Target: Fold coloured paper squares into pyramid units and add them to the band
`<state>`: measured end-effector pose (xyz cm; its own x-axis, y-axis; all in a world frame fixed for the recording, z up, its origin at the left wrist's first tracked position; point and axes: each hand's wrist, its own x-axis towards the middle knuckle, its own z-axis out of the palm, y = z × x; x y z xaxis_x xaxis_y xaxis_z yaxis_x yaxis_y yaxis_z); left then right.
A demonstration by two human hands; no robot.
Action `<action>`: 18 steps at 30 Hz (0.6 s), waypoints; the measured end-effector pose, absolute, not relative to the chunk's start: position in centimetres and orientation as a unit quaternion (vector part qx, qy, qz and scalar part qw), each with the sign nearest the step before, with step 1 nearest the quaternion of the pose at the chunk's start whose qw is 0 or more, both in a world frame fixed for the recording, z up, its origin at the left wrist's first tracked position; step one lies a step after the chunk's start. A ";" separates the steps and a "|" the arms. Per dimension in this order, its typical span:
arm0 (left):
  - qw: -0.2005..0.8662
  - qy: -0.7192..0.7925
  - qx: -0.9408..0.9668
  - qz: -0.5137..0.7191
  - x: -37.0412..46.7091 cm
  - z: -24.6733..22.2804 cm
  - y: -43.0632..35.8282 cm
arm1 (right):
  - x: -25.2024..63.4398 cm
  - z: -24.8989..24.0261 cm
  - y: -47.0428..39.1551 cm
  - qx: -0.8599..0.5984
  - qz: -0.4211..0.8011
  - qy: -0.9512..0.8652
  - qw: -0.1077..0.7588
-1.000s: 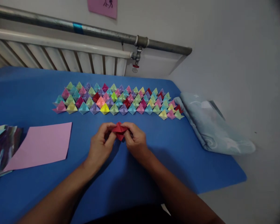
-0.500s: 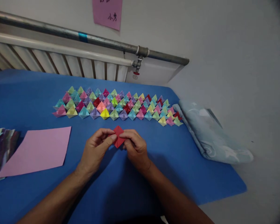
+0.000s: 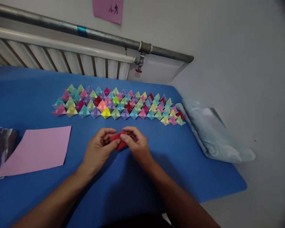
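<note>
Two hands are in on this one, close together on the near side of the rows of folded papers, and between them is the red paper, held just short of the rows' front edge! The left hand pinches its left side, thumb laid across the front; the right hand has the other side, thumb pressing near the middle. Both grips are narrow, both on that single red piece; the fingers behind it are partly hidden. Left of the rows and nearer the body, there's a pink sheet, and farther left, a stack of coloured sheets. At the rows' right end, a folded pale blue cloth! Behind the rows stands the white radiator.
</note>
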<state>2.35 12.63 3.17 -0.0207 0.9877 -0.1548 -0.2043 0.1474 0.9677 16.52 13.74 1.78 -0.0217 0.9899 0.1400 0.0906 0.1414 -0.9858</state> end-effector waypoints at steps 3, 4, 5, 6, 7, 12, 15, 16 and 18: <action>0.582 0.492 0.398 0.511 2.4 3.0 12.6 | 16.7 2.0 13.9 -0.485 0.439 -0.575 0.491; 0.586 0.494 0.396 0.506 2.3 2.9 12.6 | 16.7 2.0 13.9 -0.487 0.444 -0.566 0.496; 0.591 0.495 0.398 0.497 2.3 2.9 12.6 | 16.7 2.1 13.9 -0.490 0.453 -0.550 0.503; 0.599 0.495 0.406 0.481 2.3 2.8 12.6 | 16.8 2.1 13.9 -0.493 0.464 -0.531 0.510; 0.608 0.493 0.417 0.462 2.3 2.7 12.6 | 16.8 2.1 13.9 -0.496 0.473 -0.513 0.518; 0.633 0.487 0.446 0.405 2.2 2.4 12.4 | 16.8 2.4 14.0 -0.493 0.496 -0.461 0.547; 0.616 0.501 0.454 0.405 2.1 2.5 12.4 | 16.8 2.6 13.9 -0.490 0.495 -0.464 0.547; 0.608 0.505 0.463 0.401 2.1 2.5 12.4 | 16.8 2.6 13.9 -0.491 0.494 -0.465 0.546; 0.584 0.512 0.494 0.390 2.0 2.5 12.3 | 16.8 2.5 13.9 -0.489 0.502 -0.458 0.547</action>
<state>2.00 12.34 2.52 0.1713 0.9620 -0.2127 0.0499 0.2072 0.9770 16.76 13.90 2.50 0.0771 0.9970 0.0111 -0.1008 0.0189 -0.9947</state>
